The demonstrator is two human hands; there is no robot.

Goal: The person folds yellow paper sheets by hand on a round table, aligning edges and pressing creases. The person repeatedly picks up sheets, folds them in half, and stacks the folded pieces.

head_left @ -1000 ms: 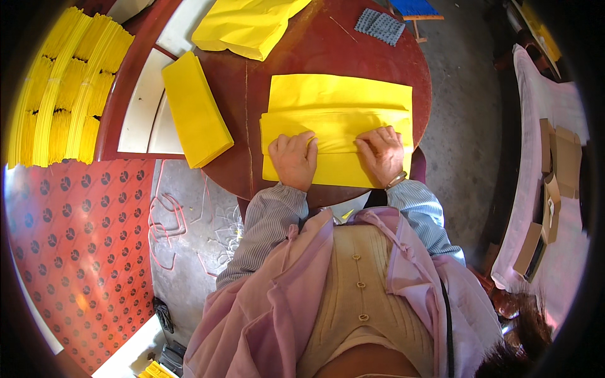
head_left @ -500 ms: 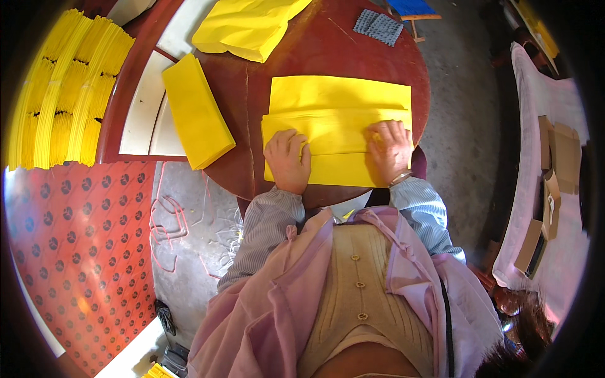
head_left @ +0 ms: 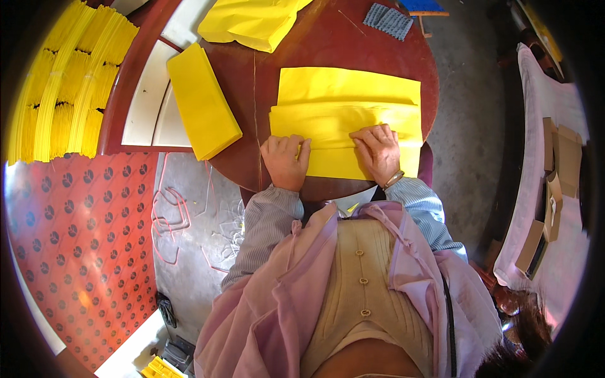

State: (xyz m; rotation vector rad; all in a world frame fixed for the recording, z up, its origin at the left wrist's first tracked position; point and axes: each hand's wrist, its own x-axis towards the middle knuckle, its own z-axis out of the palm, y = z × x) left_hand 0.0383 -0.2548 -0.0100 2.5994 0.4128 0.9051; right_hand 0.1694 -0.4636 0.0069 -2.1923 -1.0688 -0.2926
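A folded yellow sheet (head_left: 350, 88), cloth-like or papery, lies across the near half of a round dark red table (head_left: 328, 38). Its layers make a crosswise band with a fold edge through the middle. My left hand (head_left: 287, 162) is at the left end of that edge, fingers curled and thumb against the fold. Toward the right, my right hand (head_left: 380, 151) has bent fingers and thumb closed on the same fold, pointing left. The undersides of both hands' fingertips are hidden.
A folded yellow stack (head_left: 205, 104) leans over the table's left edge, and another yellow piece (head_left: 249, 22) lies at the back. A grey textured pad (head_left: 387, 22) sits far right. Bundled yellow stacks (head_left: 69, 82) stand far left. Cardboard boxes (head_left: 554, 183) rest on a pink-covered surface at right.
My right hand has slid left along the fold, toward the middle of the sheet. My left hand stays near the left end. The whole view has shifted slightly.
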